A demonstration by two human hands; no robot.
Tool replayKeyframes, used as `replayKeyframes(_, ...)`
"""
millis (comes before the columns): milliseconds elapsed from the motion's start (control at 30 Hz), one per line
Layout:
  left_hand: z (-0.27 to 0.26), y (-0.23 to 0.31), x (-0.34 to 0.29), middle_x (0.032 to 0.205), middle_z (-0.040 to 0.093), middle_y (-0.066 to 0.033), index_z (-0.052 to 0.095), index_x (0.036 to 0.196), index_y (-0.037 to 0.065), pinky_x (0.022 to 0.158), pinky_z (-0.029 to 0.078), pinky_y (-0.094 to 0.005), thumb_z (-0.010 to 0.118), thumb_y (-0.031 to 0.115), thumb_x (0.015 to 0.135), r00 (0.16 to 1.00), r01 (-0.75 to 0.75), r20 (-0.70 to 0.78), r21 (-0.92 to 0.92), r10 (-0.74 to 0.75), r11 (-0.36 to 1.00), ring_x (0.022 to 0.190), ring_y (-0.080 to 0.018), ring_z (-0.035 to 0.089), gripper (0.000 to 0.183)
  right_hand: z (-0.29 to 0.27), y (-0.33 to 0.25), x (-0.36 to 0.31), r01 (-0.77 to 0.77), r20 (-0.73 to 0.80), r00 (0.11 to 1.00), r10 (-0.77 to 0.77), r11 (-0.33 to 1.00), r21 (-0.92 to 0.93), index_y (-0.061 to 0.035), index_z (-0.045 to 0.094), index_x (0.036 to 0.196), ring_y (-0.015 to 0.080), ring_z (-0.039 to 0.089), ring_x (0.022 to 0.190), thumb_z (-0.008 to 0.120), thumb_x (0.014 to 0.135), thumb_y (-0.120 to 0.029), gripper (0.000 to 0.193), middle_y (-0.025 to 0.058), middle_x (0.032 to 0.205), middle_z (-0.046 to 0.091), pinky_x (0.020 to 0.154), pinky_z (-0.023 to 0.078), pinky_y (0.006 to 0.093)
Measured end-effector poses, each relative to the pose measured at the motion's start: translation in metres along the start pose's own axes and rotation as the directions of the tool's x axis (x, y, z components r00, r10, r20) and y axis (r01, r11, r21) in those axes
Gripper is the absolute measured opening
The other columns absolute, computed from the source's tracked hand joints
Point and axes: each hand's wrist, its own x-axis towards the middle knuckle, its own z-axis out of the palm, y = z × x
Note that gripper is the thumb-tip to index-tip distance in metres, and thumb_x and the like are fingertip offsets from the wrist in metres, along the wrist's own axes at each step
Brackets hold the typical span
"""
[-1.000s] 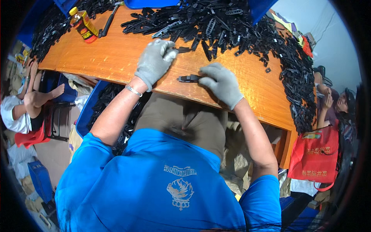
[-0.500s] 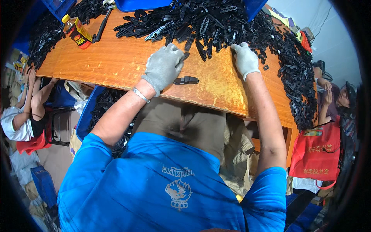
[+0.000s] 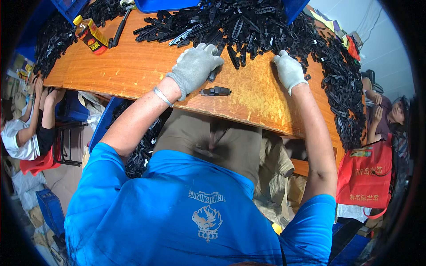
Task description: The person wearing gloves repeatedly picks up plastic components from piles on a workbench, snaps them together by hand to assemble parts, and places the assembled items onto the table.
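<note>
My left hand, in a pale grey glove, is closed round a black plastic part that sticks out below its fingers, just over the table. A similar elongated black part lies apart on the wood, close to the front edge. By the near side of the big heap of black plastic parts, my gloved right hand has its fingers bent together; whatever they may hold is hidden.
On the worn wooden table stand a yellow-capped bottle and a black-handled tool. More black parts line the right side. A blue bin sits below the left edge; a red bag hangs at right. Two people sit nearby.
My left hand has moved slightly right and away from me, and more of the black part in it shows. My right hand has shifted a little to the right.
</note>
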Motion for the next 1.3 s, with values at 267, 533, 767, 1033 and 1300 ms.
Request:
replayKeyframes(267, 0.005, 0.01, -0.009, 0.11, 0.069, -0.0089, 0.076, 0.107, 0.012, 0.092, 0.055, -0.0478, 0.082, 0.022, 0.088, 0.993, 0.108, 0.069, -0.155, -0.098, 0.982, 0.109, -0.0332, 0.065, 0.022, 0.004, -0.062, -0.03, 0.053, -0.199, 0.969, 0.145, 0.664, 0.746, -0.0017, 0.075, 0.105, 0.0339, 0.073, 0.084, 0.076, 0.087, -0.013, 0.022, 0.0175, 0.091, 0.073, 0.078, 0.059, 0.0421)
replayKeyframes(533, 0.026, -0.001, -0.023, 0.1, 0.071, -0.009, 0.078, 0.097, 0.011, 0.091, 0.053, -0.0444, 0.083, 0.023, 0.087, 0.988, 0.051, -0.124, -0.328, -0.097, 0.943, 0.101, -0.0322, 0.064, 0.016, 0.003, -0.093, -0.041, 0.091, -0.182, 0.983, 0.02, 0.81, 0.579, -0.0053, 0.079, 0.107, 0.0387, 0.073, 0.099, 0.077, 0.088, -0.017, 0.022, 0.0186, 0.104, 0.075, 0.089, 0.059, 0.0469)
replayKeyframes(767, 0.032, -0.002, -0.023, 0.1, 0.071, -0.0081, 0.08, 0.097, 0.012, 0.091, 0.053, -0.0436, 0.082, 0.025, 0.088, 0.987, 0.019, -0.144, -0.308, -0.067, 0.951, 0.101, -0.032, 0.064, 0.016, -0.008, -0.095, -0.04, 0.039, -0.128, 0.991, 0.03, 0.863, 0.503, -0.0106, 0.082, 0.106, 0.0355, 0.071, 0.102, 0.081, 0.088, -0.02, 0.02, 0.0154, 0.103, 0.073, 0.089, 0.058, 0.0461)
replayKeyframes(1033, 0.028, 0.0, -0.022, 0.1, 0.07, -0.0085, 0.08, 0.099, 0.012, 0.09, 0.053, -0.0451, 0.081, 0.028, 0.089, 0.991, 0.059, -0.095, -0.311, -0.093, 0.949, 0.101, -0.0326, 0.063, 0.019, -0.006, -0.118, -0.04, 0.114, -0.211, 0.977, 0.028, 0.771, 0.626, -0.0129, 0.083, 0.105, 0.0311, 0.072, 0.096, 0.085, 0.085, -0.019, 0.021, 0.0093, 0.104, 0.07, 0.083, 0.058, 0.0438)
replayKeyframes(1300, 0.035, 0.003, -0.017, 0.101, 0.07, -0.0098, 0.079, 0.097, 0.01, 0.089, 0.054, -0.0465, 0.08, 0.025, 0.09, 0.991, 0.024, -0.116, -0.293, -0.061, 0.956, 0.101, -0.0341, 0.064, 0.016, 0.003, -0.127, -0.03, 0.274, -0.291, 0.948, -0.13, 0.796, 0.54, -0.0153, 0.082, 0.104, 0.031, 0.072, 0.095, 0.081, 0.089, -0.022, 0.016, 0.0065, 0.104, 0.068, 0.081, 0.058, 0.0447)
